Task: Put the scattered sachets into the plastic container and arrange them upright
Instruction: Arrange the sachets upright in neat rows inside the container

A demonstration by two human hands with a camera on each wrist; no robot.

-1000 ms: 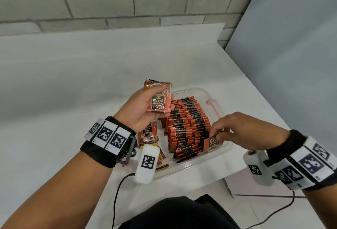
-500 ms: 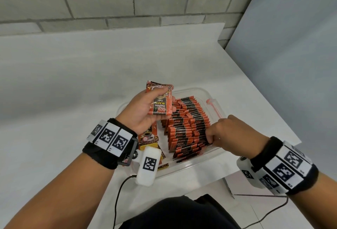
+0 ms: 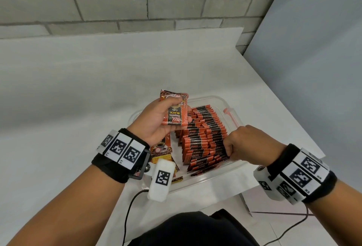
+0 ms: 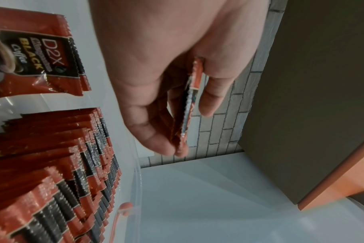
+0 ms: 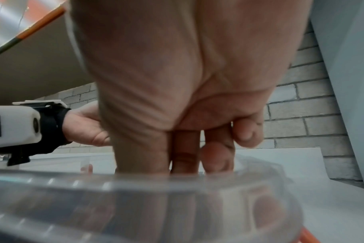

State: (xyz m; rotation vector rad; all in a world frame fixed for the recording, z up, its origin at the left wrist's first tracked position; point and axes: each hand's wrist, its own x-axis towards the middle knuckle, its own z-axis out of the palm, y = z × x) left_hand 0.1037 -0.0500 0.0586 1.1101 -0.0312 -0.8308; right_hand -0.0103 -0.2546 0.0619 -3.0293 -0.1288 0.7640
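A clear plastic container [image 3: 215,183] holds rows of orange-and-black sachets [image 3: 203,134] standing upright. My left hand [image 3: 182,108] hovers above its left half and grips a thin stack of sachets [image 3: 174,114] between thumb and fingers; the left wrist view shows that stack [image 4: 195,74] edge-on. My right hand [image 3: 231,147] reaches down inside the near right end, against the rows. In the right wrist view its fingers [image 5: 185,156] dip behind the container wall [image 5: 177,189], so the tips are blurred. A few sachets [image 3: 161,147] lie flat in the left part.
The container sits near the front right corner of a white table [image 3: 78,108]. An orange latch [image 3: 229,113] is on its far right side. A brick wall stands behind, a grey-blue panel [image 3: 313,69] to the right. Cables hang by my dark-clothed lap.
My right hand, which pinched a single sachet at the near right wall, has moved left and down into the rows. The left hand has stayed in place with its stack.
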